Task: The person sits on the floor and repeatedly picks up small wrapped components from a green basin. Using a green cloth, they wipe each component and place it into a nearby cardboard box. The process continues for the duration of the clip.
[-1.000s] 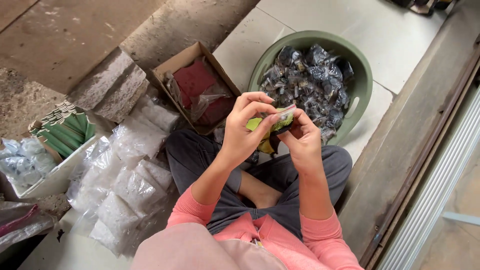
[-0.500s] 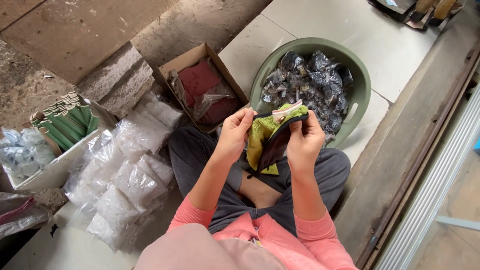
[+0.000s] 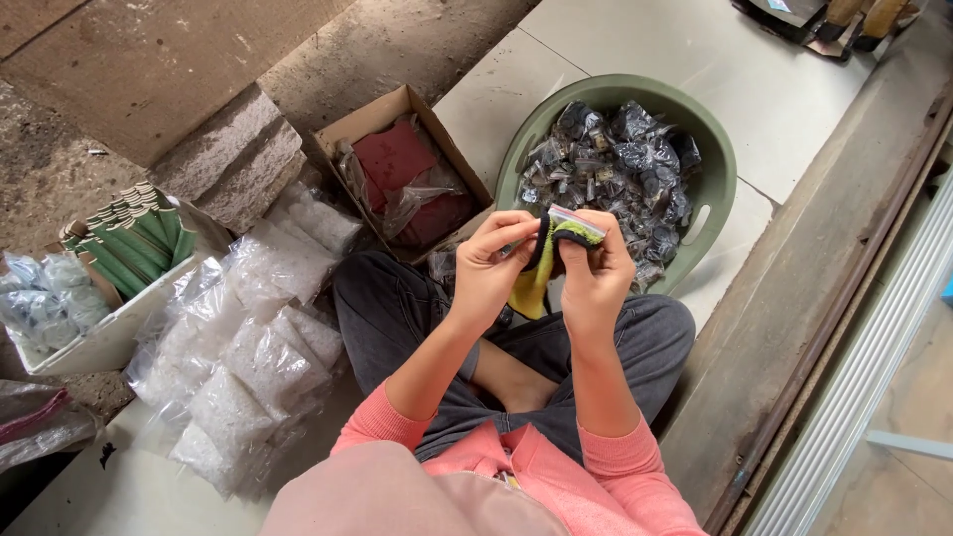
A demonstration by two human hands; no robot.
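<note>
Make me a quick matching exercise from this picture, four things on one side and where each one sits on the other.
Things:
1. green basin
2. cardboard box
3. white bin
4. yellow and black pouch

Places:
A. far left, holding green sticks
B. between left hand and right hand
C. beyond the hands, full of dark packets
D. left of the basin, red sheet inside

Pairs: 1-C, 2-D, 3-A, 4-B

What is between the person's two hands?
In the head view, a small yellow and black fabric piece is pinched between the left hand and right hand, its top in a clear plastic bag.
</note>
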